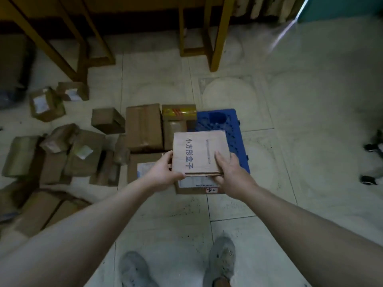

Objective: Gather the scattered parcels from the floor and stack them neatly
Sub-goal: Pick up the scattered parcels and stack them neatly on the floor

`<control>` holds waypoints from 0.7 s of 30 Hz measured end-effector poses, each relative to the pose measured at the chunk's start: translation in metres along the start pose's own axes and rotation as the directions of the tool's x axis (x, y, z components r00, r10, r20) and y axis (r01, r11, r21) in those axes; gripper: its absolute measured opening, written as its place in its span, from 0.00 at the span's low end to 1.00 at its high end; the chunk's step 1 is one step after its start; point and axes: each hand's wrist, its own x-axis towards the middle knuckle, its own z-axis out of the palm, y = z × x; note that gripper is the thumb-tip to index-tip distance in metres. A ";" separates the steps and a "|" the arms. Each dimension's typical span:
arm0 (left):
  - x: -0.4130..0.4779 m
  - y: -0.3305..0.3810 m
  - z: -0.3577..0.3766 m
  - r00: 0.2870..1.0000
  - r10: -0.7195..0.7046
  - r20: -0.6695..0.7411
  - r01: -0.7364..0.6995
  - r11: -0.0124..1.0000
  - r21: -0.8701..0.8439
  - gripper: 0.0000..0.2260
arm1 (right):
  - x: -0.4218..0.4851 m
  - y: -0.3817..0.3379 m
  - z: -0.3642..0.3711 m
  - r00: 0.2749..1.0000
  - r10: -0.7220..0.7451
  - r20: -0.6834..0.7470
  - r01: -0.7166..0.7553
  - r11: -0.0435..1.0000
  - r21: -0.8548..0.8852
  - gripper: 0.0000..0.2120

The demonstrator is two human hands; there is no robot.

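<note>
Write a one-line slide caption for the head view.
Left hand and right hand hold a blue-lettered cardboard box over stacked parcels and a blue pallet; scattered parcels lie at left.

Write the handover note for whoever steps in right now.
Left hand and right hand: both grip the lettered box, over a labelled parcel by the blue pallet. I cannot tell whether the box rests on the parcel.
Done: grouped parcels stand at the pallet.
Left: place this box, then gather the scattered parcels on the floor to the left.
</note>
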 end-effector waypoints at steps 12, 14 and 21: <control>0.158 -0.152 0.094 0.996 0.019 -0.091 0.008 0.957 0.291 0.32 | 0.152 0.095 0.167 0.991 -0.118 0.062 0.116 0.992 0.038 0.36; 0.174 -0.169 0.100 0.994 0.068 -0.083 -0.036 0.942 0.335 0.32 | 0.169 0.101 0.181 0.987 -0.146 0.061 0.144 0.989 0.022 0.37; 0.206 -0.211 0.086 0.962 0.222 -0.159 -0.060 0.741 0.669 0.43 | 0.192 0.112 0.203 0.986 -0.161 0.031 0.161 0.987 0.005 0.38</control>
